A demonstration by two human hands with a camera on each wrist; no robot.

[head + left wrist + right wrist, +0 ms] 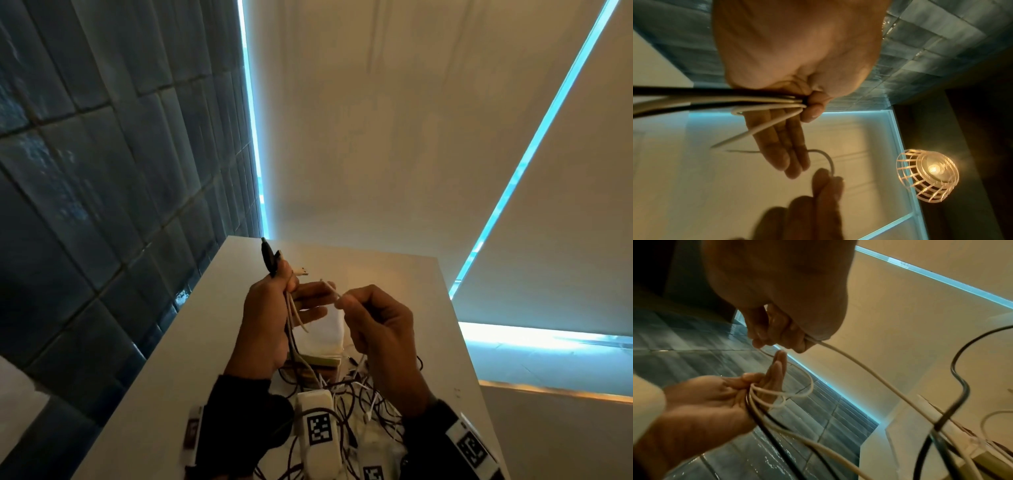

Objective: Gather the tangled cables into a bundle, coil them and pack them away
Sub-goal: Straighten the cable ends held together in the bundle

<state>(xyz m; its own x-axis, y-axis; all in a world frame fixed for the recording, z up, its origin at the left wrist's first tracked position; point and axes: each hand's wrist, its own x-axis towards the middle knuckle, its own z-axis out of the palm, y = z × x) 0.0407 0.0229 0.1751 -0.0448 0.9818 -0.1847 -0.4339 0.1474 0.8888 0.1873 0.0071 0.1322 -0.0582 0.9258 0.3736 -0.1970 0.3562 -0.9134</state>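
Observation:
Above a white table (394, 274), my left hand (274, 308) pinches a bundle of cables (291, 318) between thumb and forefinger. Black and white plug ends (269, 257) stick up out of it. In the left wrist view the thumb (813, 105) presses several black and white cables (735, 100) while the other fingers lie straight. My right hand (373, 325) pinches a thin white cable (331, 287) just right of the left hand's fingers. In the right wrist view that white cable (859, 368) runs down from the right hand (803, 340). A cable tangle (346, 394) lies under my wrists.
A white pouch (325, 332) rests on a tan box (322, 361) under my hands. A dark tiled wall (102, 171) stands to the left of the table. Pale blinds hang behind it. A lit cage lamp (929, 175) shows in the left wrist view.

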